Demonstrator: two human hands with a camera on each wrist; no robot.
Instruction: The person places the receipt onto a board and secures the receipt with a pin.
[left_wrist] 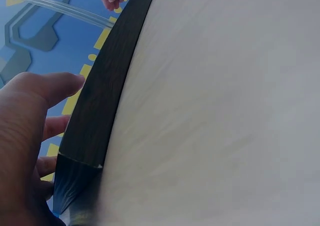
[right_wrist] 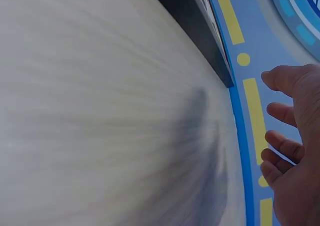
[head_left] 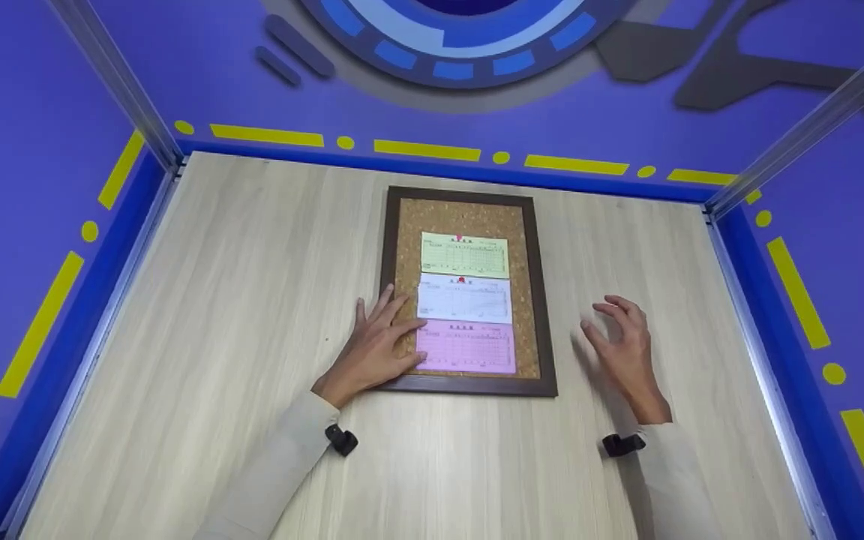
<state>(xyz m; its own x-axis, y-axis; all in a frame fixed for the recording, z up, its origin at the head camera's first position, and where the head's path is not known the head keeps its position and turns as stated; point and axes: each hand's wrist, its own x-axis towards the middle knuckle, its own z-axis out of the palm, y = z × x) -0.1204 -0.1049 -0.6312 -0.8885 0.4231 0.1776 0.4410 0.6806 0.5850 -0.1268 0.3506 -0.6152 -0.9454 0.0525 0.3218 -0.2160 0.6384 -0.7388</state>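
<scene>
A cork board (head_left: 462,215) with a dark brown frame (head_left: 544,330) lies on the table. Three printed paper slips run down it: a green slip (head_left: 465,259), a white slip (head_left: 464,304) and a pink slip (head_left: 469,349). A pink push pin (head_left: 459,238) sits at the green slip's top edge, a red push pin (head_left: 461,279) at the white one's. Spread fingers of my left hand (head_left: 372,349) rest on the board's lower left, two tips at the pink slip's left edge. Off the board's right side, my right hand (head_left: 625,349) hovers with loosely bent fingers, holding nothing.
The pale wood-grain table (head_left: 252,300) is bounded by blue panels (head_left: 19,187) with yellow dashes at the back and both sides. Metal posts (head_left: 132,90) stand at the back corners. Each wrist wears a small black camera (head_left: 341,440).
</scene>
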